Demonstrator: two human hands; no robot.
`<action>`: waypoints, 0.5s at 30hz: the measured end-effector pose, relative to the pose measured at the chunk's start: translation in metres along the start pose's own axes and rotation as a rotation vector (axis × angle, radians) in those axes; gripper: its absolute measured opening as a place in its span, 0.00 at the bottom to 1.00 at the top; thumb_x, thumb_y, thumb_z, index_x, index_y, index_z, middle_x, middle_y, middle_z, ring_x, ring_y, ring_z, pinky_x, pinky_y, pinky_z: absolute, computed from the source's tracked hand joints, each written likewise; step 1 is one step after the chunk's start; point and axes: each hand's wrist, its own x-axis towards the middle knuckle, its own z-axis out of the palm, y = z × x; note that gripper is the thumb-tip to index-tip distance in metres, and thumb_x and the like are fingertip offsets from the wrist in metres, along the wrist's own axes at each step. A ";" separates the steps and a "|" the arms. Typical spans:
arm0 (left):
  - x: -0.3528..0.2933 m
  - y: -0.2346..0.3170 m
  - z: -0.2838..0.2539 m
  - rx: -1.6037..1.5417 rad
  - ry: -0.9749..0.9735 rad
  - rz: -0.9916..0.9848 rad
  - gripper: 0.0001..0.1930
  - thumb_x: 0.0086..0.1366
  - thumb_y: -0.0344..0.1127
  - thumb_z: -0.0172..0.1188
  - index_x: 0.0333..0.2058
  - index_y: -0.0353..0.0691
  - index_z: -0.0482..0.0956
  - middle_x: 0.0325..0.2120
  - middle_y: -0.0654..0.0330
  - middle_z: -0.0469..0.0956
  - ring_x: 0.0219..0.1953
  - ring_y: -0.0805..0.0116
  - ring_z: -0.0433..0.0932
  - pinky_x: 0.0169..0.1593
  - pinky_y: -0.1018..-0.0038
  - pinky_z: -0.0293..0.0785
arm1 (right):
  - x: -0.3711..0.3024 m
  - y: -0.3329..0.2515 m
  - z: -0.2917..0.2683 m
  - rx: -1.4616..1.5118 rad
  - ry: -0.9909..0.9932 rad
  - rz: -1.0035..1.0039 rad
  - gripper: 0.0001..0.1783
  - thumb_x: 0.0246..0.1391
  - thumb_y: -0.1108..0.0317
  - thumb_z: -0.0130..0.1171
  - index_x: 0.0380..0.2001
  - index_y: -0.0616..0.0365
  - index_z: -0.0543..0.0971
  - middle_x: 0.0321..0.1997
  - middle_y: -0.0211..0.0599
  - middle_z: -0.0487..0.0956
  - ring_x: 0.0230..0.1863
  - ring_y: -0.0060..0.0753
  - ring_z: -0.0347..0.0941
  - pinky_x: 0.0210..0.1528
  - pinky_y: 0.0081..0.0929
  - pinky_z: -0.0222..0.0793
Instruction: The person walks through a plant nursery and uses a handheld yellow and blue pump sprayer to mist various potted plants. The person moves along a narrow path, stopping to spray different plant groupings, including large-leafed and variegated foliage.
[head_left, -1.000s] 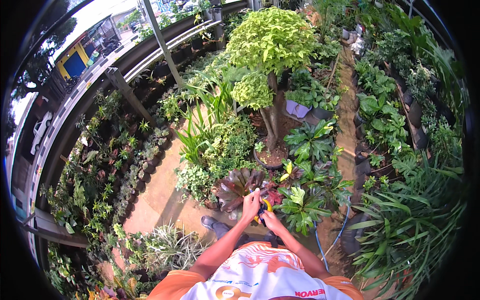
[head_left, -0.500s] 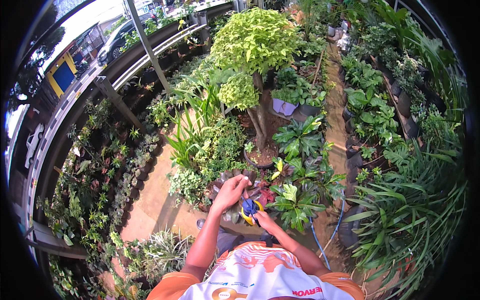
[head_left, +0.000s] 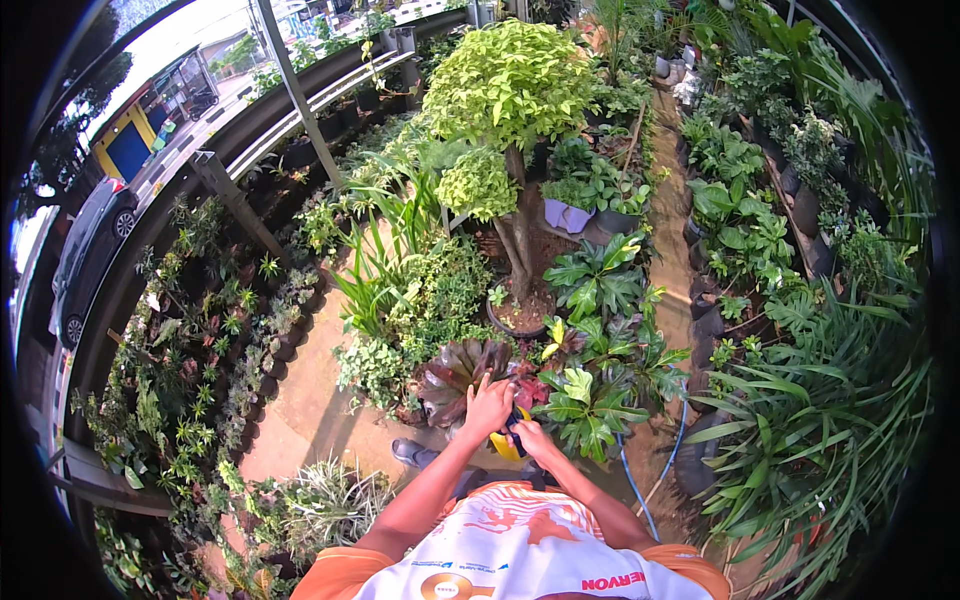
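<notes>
In my right hand [head_left: 534, 440] is a rounded yellow-and-dark-blue object [head_left: 506, 446], gripped in closed fingers; its exact kind cannot be made out. My left hand [head_left: 488, 408] lies just above and to the left of it, fingers stretched and apart, partly covering it. Whether the left fingertips touch the object does not show. Just beyond the left hand grows a dark purple-brown leafy plant [head_left: 462, 375]. Red leaves [head_left: 528, 390] stand beside it, and a glossy green plant [head_left: 592, 405] is close to my right hand.
A small tree [head_left: 520, 240] with yellow-green crowns rises from a pot ahead. A lilac planter [head_left: 568, 214] stands behind it. To the right runs a blue hose [head_left: 640, 490] on a dirt path [head_left: 672, 250]. Long-leaved plants [head_left: 810, 420] crowd the right; a metal railing [head_left: 235, 205] bounds the left.
My left hand has gone from a raised pinch to spread fingers, lower and nearer the yellow-and-blue object, which has turned in my right hand. A dark car has moved along the road at left.
</notes>
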 end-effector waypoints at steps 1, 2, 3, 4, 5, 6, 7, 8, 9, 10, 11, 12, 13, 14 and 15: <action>0.001 -0.002 -0.001 -0.021 -0.002 0.025 0.21 0.71 0.47 0.40 0.49 0.42 0.76 0.52 0.57 0.75 0.65 0.48 0.60 0.63 0.40 0.50 | -0.002 -0.003 -0.001 -0.007 0.005 0.006 0.13 0.61 0.67 0.43 0.34 0.62 0.76 0.23 0.27 0.74 0.26 0.20 0.69 0.33 0.20 0.64; 0.002 -0.003 -0.001 -0.042 -0.004 0.050 0.20 0.71 0.47 0.40 0.48 0.41 0.76 0.51 0.56 0.75 0.64 0.48 0.61 0.63 0.41 0.50 | 0.000 -0.005 -0.003 -0.020 0.007 -0.005 0.13 0.60 0.67 0.42 0.33 0.61 0.76 0.23 0.27 0.74 0.25 0.20 0.68 0.32 0.20 0.64; 0.001 -0.004 0.001 -0.104 0.005 0.058 0.20 0.71 0.46 0.41 0.47 0.41 0.76 0.50 0.55 0.76 0.64 0.48 0.61 0.63 0.42 0.51 | 0.001 -0.004 -0.002 -0.027 0.009 -0.013 0.13 0.60 0.67 0.42 0.32 0.61 0.76 0.23 0.27 0.74 0.25 0.20 0.68 0.32 0.20 0.63; 0.000 -0.006 0.003 -0.167 0.014 0.066 0.20 0.71 0.46 0.42 0.46 0.40 0.77 0.49 0.54 0.76 0.64 0.48 0.62 0.64 0.44 0.52 | 0.002 -0.004 -0.002 -0.034 0.011 -0.022 0.13 0.59 0.67 0.42 0.31 0.61 0.76 0.23 0.27 0.74 0.25 0.20 0.67 0.31 0.20 0.62; 0.000 -0.007 0.006 -0.230 0.023 0.075 0.19 0.71 0.46 0.42 0.45 0.39 0.77 0.49 0.53 0.76 0.63 0.48 0.62 0.64 0.46 0.53 | 0.002 -0.003 -0.004 -0.068 0.017 -0.026 0.13 0.59 0.67 0.42 0.30 0.60 0.75 0.23 0.27 0.74 0.24 0.20 0.67 0.30 0.20 0.61; -0.002 -0.004 0.005 -0.286 0.083 0.092 0.16 0.70 0.43 0.47 0.41 0.38 0.78 0.44 0.49 0.78 0.60 0.48 0.67 0.63 0.49 0.56 | 0.001 -0.007 -0.004 -0.100 0.023 -0.029 0.13 0.59 0.66 0.42 0.29 0.59 0.75 0.23 0.27 0.74 0.24 0.20 0.66 0.30 0.21 0.60; -0.004 0.000 0.005 -0.323 0.107 0.104 0.15 0.69 0.42 0.48 0.40 0.37 0.78 0.43 0.49 0.78 0.58 0.47 0.68 0.62 0.50 0.57 | 0.000 -0.010 -0.004 -0.133 0.030 -0.031 0.13 0.58 0.66 0.42 0.28 0.59 0.75 0.22 0.27 0.74 0.24 0.19 0.66 0.29 0.21 0.60; -0.006 0.003 0.004 -0.360 0.132 0.116 0.15 0.69 0.41 0.50 0.39 0.36 0.78 0.41 0.48 0.79 0.56 0.46 0.70 0.61 0.51 0.59 | -0.003 -0.012 -0.001 -0.097 0.048 -0.045 0.14 0.58 0.66 0.42 0.25 0.58 0.75 0.22 0.27 0.74 0.23 0.19 0.64 0.27 0.21 0.57; -0.006 0.006 0.002 -0.398 0.158 0.131 0.14 0.68 0.40 0.51 0.38 0.36 0.78 0.40 0.47 0.79 0.53 0.45 0.72 0.60 0.52 0.61 | -0.002 -0.011 -0.002 -0.092 0.051 -0.048 0.14 0.58 0.67 0.41 0.25 0.58 0.75 0.22 0.27 0.74 0.23 0.19 0.64 0.28 0.22 0.58; -0.004 0.009 0.000 -0.410 0.157 0.130 0.13 0.67 0.39 0.52 0.36 0.35 0.78 0.38 0.47 0.79 0.50 0.45 0.74 0.57 0.54 0.63 | -0.001 -0.010 -0.003 -0.088 0.054 -0.050 0.14 0.58 0.67 0.41 0.25 0.58 0.75 0.22 0.27 0.74 0.24 0.19 0.65 0.28 0.22 0.58; -0.002 0.011 -0.002 -0.422 0.155 0.129 0.12 0.67 0.38 0.53 0.35 0.34 0.78 0.36 0.47 0.79 0.46 0.44 0.75 0.54 0.55 0.66 | -0.001 -0.009 -0.004 -0.084 0.057 -0.053 0.14 0.58 0.67 0.41 0.25 0.58 0.75 0.23 0.27 0.74 0.24 0.19 0.65 0.29 0.22 0.58; -0.003 0.013 -0.003 -0.435 0.151 0.122 0.12 0.66 0.38 0.53 0.33 0.33 0.77 0.34 0.46 0.78 0.42 0.44 0.76 0.52 0.57 0.68 | -0.003 -0.009 -0.003 -0.066 0.058 -0.053 0.14 0.58 0.67 0.41 0.25 0.58 0.75 0.23 0.27 0.74 0.24 0.20 0.65 0.29 0.22 0.59; -0.004 0.014 -0.003 -0.456 0.148 0.107 0.12 0.66 0.37 0.54 0.32 0.33 0.76 0.32 0.46 0.78 0.40 0.44 0.76 0.49 0.58 0.68 | -0.003 -0.010 -0.003 -0.048 0.059 -0.052 0.14 0.58 0.67 0.41 0.26 0.59 0.75 0.23 0.27 0.75 0.25 0.20 0.66 0.30 0.22 0.59; -0.005 0.015 -0.004 -0.477 0.146 0.091 0.12 0.65 0.37 0.54 0.31 0.32 0.76 0.30 0.46 0.77 0.37 0.44 0.76 0.46 0.59 0.69 | -0.004 -0.010 -0.002 -0.030 0.061 -0.052 0.14 0.58 0.67 0.41 0.26 0.59 0.75 0.24 0.28 0.75 0.25 0.20 0.66 0.30 0.22 0.60; -0.005 0.015 -0.004 -0.498 0.144 0.079 0.12 0.65 0.36 0.55 0.29 0.32 0.75 0.28 0.46 0.76 0.35 0.45 0.76 0.44 0.60 0.69 | -0.004 -0.009 -0.003 -0.031 0.062 -0.037 0.14 0.58 0.67 0.41 0.26 0.59 0.75 0.24 0.28 0.75 0.26 0.20 0.66 0.31 0.22 0.60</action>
